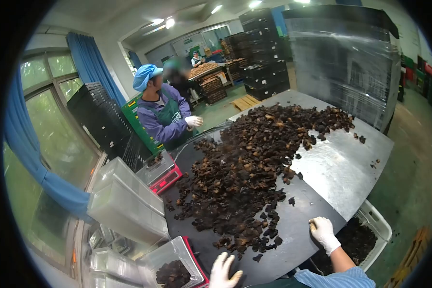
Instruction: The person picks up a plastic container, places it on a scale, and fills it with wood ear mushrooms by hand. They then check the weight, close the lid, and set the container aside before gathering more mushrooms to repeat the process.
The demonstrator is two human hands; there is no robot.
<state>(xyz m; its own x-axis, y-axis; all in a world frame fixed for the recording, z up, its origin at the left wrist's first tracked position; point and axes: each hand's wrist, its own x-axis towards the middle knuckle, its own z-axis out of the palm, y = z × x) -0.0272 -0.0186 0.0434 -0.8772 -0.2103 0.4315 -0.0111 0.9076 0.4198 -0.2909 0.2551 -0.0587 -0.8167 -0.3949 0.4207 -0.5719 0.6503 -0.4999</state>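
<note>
My left hand [222, 271], in a white glove, is at the table's near edge beside a red scale [195, 259]. Its fingers are spread and hold nothing. On that scale sits a clear plastic tub [154, 257] with some dark pieces inside. My right hand [323, 232], also gloved in white, rests at the right part of the metal table [293, 225]. Its fingers are curled in, and whatever they may hold is hidden. A big heap of dark brown dried pieces [245, 163] spreads over the table beyond both hands.
Stacked clear tubs [125, 201] stand at the left, near a second red scale [167, 179]. A white crate [381, 235] with dark pieces is below the right edge. Across the table stands a co-worker [163, 108]. Wrapped black crates [343, 62] rise behind.
</note>
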